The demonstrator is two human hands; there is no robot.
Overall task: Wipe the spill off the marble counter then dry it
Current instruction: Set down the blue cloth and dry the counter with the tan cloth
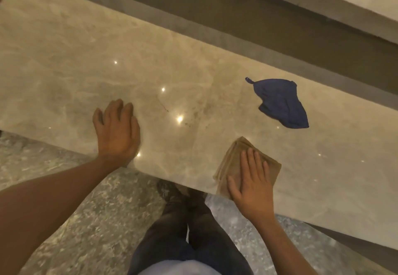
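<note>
We see the marble counter (75, 63) spanning the view, faint brown specks of spill (199, 111) mid-surface. Our left hand (117, 130) rests flat, fingers released; our right hand (251, 181) presses flat on a folded tan cloth (233, 156) at the near edge. A blue cloth (280, 102) lies farther right.

Left hand (117, 130): bare, no ring or glove to be seen
Left forearm (49, 197): bare along its whole visible length — no sleeve, no watch, no band at the wrist
Right hand (251, 186): bare, fingernails short and plain
Right forearm (301, 246): bare to the edge of the picture, no sleeve or wristband
Dark blue denim-like trousers (187, 231): both legs covered, cloth creased at the knees
Dark shoes (172, 190): rounded toes, dim and blurred — laces or markings cannot be told
Pale light-blue shirt hem (176, 268): a small patch at the bottom edge
</note>
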